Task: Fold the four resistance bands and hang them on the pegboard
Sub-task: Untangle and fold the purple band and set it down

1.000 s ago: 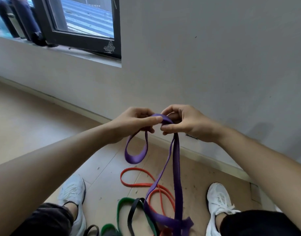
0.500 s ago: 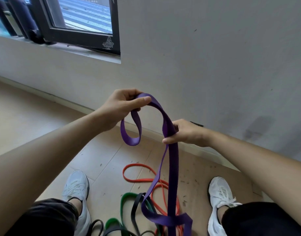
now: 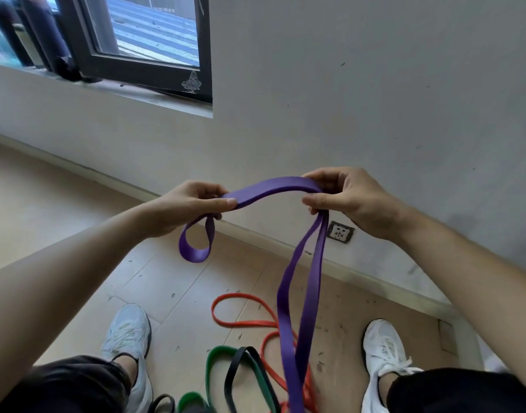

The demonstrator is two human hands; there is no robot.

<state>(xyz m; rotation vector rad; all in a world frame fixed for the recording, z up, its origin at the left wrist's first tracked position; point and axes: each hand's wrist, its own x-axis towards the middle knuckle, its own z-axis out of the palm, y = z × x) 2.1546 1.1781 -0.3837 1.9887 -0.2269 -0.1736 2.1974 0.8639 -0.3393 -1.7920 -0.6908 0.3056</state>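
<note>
Folding is only starting: left hand [image 3: 190, 204] and right hand [image 3: 352, 201] fingers [image 3: 318, 201] are clamping the purple band [image 3: 273, 187]; the other three bands [image 3: 241, 323] are lying unfolded on the floor [image 3: 77, 219].

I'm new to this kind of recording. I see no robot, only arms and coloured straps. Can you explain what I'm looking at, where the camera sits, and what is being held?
There is no machine here. A person works with bare hands, and the single camera is worn on their head, looking forward and down, so you see their own arms and white shoes. The left hand and right hand each pinch the purple resistance band, which arches between the two grips. A small loop hangs below the left hand, and two long strands drop from the right hand past the picture's lower edge. On the floor between the feet lie a red band, a green band and a black band. Behind are a wall, a window and a socket. No pegboard is in view.
</note>
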